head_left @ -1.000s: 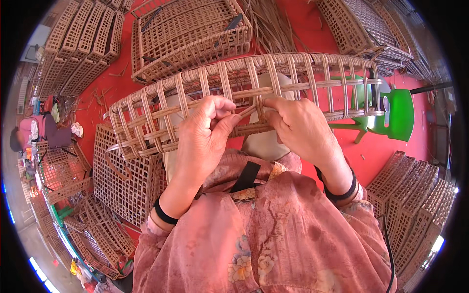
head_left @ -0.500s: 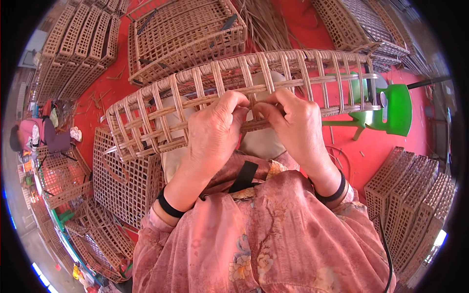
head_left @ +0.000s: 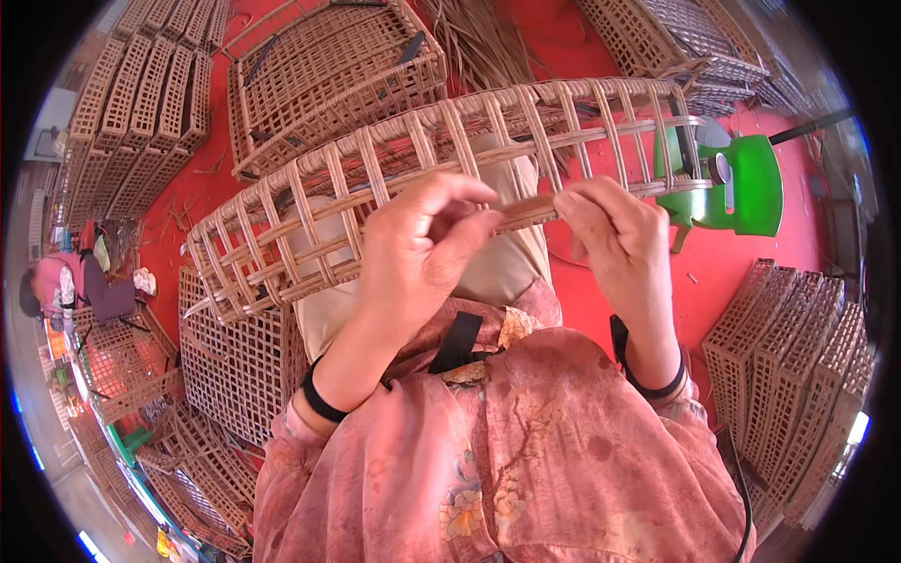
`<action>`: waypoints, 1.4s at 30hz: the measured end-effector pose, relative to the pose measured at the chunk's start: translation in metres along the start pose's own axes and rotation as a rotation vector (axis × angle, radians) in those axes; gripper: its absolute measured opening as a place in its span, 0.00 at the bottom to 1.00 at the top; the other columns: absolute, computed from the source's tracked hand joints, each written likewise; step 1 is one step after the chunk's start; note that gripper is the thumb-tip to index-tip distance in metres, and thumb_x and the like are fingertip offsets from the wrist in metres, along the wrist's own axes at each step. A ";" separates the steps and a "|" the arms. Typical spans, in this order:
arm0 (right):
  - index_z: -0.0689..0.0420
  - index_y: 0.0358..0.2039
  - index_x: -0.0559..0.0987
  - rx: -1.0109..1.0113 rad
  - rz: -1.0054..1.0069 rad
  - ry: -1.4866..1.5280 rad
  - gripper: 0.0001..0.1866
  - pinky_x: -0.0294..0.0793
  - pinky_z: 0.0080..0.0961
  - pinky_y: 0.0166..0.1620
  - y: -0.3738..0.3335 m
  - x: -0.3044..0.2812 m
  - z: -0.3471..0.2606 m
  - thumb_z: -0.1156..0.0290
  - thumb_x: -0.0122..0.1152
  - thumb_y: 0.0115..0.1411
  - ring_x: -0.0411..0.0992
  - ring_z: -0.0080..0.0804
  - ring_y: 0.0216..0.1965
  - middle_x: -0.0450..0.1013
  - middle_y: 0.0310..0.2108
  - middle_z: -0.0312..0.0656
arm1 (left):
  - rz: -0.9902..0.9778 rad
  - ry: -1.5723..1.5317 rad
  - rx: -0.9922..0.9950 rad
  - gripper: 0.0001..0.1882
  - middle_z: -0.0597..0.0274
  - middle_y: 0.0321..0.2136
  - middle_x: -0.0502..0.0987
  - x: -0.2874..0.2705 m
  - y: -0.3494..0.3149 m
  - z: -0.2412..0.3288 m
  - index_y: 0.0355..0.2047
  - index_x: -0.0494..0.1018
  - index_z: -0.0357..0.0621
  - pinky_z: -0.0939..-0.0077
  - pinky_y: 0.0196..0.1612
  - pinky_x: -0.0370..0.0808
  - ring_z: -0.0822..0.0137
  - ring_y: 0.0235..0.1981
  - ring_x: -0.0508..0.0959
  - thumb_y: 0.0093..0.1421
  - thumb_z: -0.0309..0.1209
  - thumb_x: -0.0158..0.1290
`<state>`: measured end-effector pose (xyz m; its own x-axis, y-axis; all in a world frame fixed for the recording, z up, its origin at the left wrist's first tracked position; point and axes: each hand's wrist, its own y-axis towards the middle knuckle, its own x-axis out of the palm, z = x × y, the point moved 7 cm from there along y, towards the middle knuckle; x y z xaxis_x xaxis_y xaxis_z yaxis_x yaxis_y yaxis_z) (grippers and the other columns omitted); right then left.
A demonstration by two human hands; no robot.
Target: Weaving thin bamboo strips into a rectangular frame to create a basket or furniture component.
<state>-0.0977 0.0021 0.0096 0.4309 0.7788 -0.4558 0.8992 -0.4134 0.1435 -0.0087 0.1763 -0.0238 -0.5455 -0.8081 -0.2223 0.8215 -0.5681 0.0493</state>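
A long open-lattice wicker panel [head_left: 314, 202] with a wrapped rim lies across my lap, tilted up to the right. Over its near edge, a short stretch of flat brown weaving strip [head_left: 527, 214] runs between my two hands. My right hand [head_left: 624, 244] pinches its right end between thumb and fingers. At the other end, the thumb and forefinger of my left hand [head_left: 418, 249] close around the strip, slightly blurred. Part of the panel's near edge is hidden behind my hands.
Stacked wicker baskets [head_left: 141, 122] stand far left, with more stacks [head_left: 784, 347] at right. A large basket [head_left: 333, 80] sits ahead on the red floor [head_left: 202, 183], near loose dry strips [head_left: 479, 42]. A green plastic chair [head_left: 751, 188] stands right; a person [head_left: 84, 286] is at far left.
My hands have drawn apart, the right moving rightward, and the strip now shows stretched between them. The panel has shifted slightly left in view.
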 end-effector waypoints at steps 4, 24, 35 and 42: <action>0.58 0.36 0.82 -0.089 -0.086 -0.275 0.10 0.74 0.41 0.28 0.015 0.018 0.016 0.65 0.59 0.65 0.76 0.51 0.24 0.75 0.21 0.53 | 0.156 0.145 -0.168 0.11 0.70 0.24 0.75 -0.016 -0.016 -0.001 0.42 0.74 0.40 0.87 0.26 0.67 0.84 0.24 0.72 0.60 0.25 0.61; 0.64 0.39 0.76 -0.310 -0.661 -0.667 0.10 0.71 0.53 0.30 0.016 0.103 -0.012 0.73 0.55 0.60 0.75 0.61 0.25 0.74 0.19 0.57 | 0.061 0.342 -0.034 0.07 0.60 0.32 0.79 -0.045 -0.037 -0.009 0.40 0.79 0.38 0.76 0.34 0.74 0.69 0.29 0.78 0.60 0.22 0.59; 0.57 0.26 0.76 -0.238 -0.228 -0.416 0.10 0.72 0.38 0.24 0.001 0.049 -0.003 0.67 0.67 0.58 0.74 0.47 0.20 0.73 0.17 0.49 | 0.052 0.463 0.228 0.08 0.55 0.34 0.76 -0.016 -0.024 0.011 0.39 0.77 0.40 0.66 0.36 0.75 0.55 0.33 0.80 0.60 0.25 0.60; 0.59 0.31 0.81 0.019 -0.175 -0.135 0.07 0.70 0.30 0.24 0.003 0.002 -0.003 0.69 0.65 0.62 0.72 0.35 0.17 0.72 0.19 0.46 | -0.098 0.015 0.125 0.08 0.64 0.31 0.79 0.016 -0.001 -0.001 0.42 0.77 0.39 0.80 0.32 0.72 0.77 0.29 0.76 0.63 0.27 0.60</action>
<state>-0.0936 0.0036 0.0120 0.2534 0.7700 -0.5856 0.9572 -0.2873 0.0364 -0.0187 0.1641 -0.0279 -0.6189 -0.7460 -0.2460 0.7369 -0.6599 0.1470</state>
